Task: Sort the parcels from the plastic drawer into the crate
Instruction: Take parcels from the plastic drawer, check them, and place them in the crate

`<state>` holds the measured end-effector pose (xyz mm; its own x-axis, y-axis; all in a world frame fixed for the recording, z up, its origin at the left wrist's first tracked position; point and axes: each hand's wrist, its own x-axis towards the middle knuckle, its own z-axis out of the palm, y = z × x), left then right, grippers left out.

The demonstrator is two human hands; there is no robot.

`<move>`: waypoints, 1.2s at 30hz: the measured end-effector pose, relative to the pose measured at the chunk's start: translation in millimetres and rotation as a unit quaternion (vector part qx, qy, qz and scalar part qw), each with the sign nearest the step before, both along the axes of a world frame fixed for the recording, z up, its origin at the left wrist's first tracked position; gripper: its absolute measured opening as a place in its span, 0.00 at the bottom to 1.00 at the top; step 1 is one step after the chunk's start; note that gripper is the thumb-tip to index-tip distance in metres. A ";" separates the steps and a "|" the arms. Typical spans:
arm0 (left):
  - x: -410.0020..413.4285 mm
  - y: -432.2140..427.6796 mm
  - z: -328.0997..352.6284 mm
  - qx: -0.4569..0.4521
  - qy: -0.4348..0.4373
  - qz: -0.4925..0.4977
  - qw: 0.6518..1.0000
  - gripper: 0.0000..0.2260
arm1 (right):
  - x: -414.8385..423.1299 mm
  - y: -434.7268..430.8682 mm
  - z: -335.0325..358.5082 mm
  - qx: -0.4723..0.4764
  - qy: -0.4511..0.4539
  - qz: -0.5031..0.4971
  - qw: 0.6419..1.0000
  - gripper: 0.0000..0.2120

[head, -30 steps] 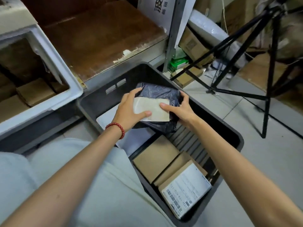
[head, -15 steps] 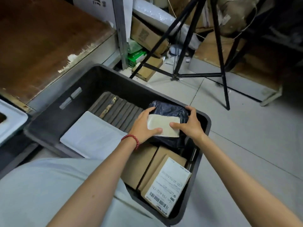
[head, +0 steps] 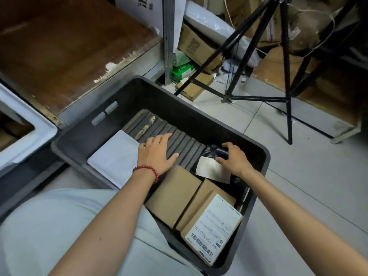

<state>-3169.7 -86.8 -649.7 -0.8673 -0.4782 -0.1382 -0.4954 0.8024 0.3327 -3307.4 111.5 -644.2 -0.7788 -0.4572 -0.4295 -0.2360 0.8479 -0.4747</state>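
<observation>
Placement is the step I judge to be in hand, and I read it from the left. The white plastic drawer [head: 39, 136] sits outside the dark grey plastic crate [head: 163, 104], with a flat white mailer [head: 113, 158] lying inside along the crate's left wall. Just beside it the left hand [head: 157, 154], wearing a red bead bracelet [head: 147, 171], is spread flat with straight fingers over the bare ribbed floor and holds nothing. I cannot tell whether it touches the ribs. Nearer me stand the brown cardboard boxes [head: 175, 193]. To their right the black plastic-bag parcel [head: 217, 151] rests low in the crate's right corner, its pale paper label [head: 213, 170] facing up. The right hand [head: 234, 158] curls its fingers over the bag's top with its thumb on the label. I would settle the soft bag flat on the ribs, clear of the box edges, then let go.
</observation>
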 end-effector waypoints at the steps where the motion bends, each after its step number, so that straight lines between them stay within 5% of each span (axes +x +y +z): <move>1: 3.6 -2.4 0.5 -0.003 -0.004 0.005 1.000 0.30 | 0.2 -3.2 -0.3 0.004 -0.008 0.013 1.000 0.28; 10: 55.0 -43.3 30.5 -0.128 -0.013 0.141 0.982 0.24 | 25.1 -90.0 26.1 -0.035 0.038 0.181 0.982 0.29; 22: 239.8 -115.4 112.7 -0.189 -0.048 0.389 0.900 0.23 | 173.8 -237.4 115.0 -0.147 0.187 0.436 0.868 0.29; 29: 377.2 -112.1 141.3 -0.212 -0.083 0.485 0.845 0.26 | 273.6 -281.9 144.6 -0.196 0.220 0.498 0.816 0.26; 36: 420.2 -108.6 157.1 -0.198 -0.087 0.488 0.846 0.25 | 320.8 -298.9 129.0 -0.204 0.213 0.505 0.811 0.25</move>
